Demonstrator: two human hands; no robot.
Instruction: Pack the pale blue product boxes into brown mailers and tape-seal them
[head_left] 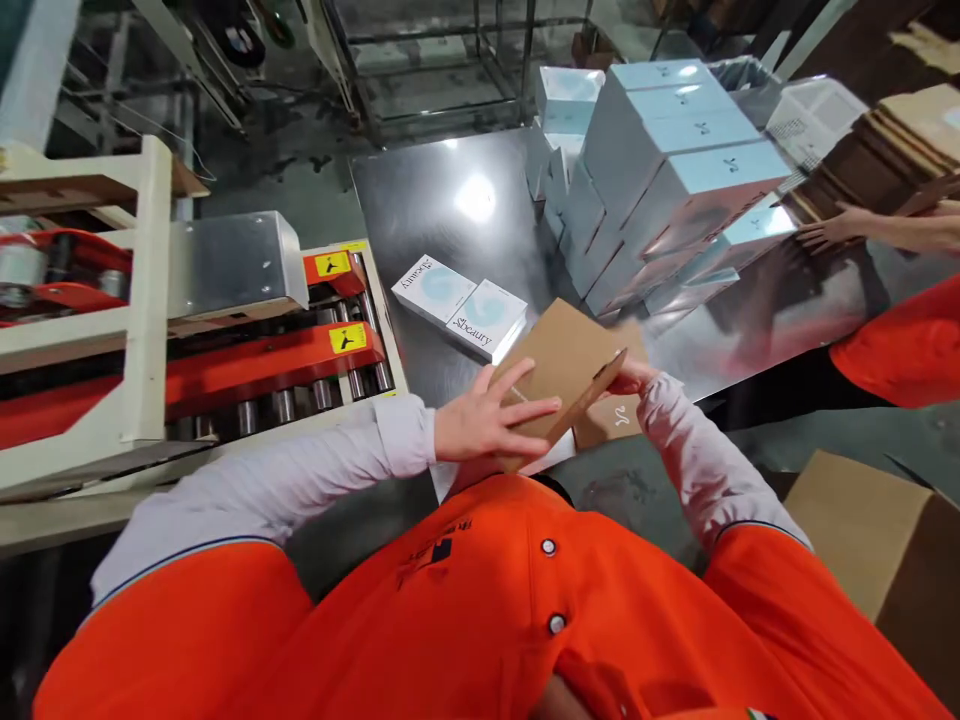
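Note:
A brown cardboard box (556,352), tilted and with a flap raised on its right, is between my hands close to my body. My left hand (495,415) lies against its left side, fingers spread over the cardboard. On the other side, my right hand (634,372) has its fingers closed at the flap's edge, partly hidden by it. Below that hand shows more brown cardboard (611,420) with a white printed mark. Just beyond the box, two white printed cartons, a nearer carton (489,312) and a farther carton (435,288), lie flat on the metal table.
Pale blue boxes (667,150) are piled on the metal table (420,200). A roller conveyor with red belts (262,370) runs at left. At right, a co-worker's hand (840,228) touches stacked cardboard (885,150). An open carton (855,520) stands at lower right.

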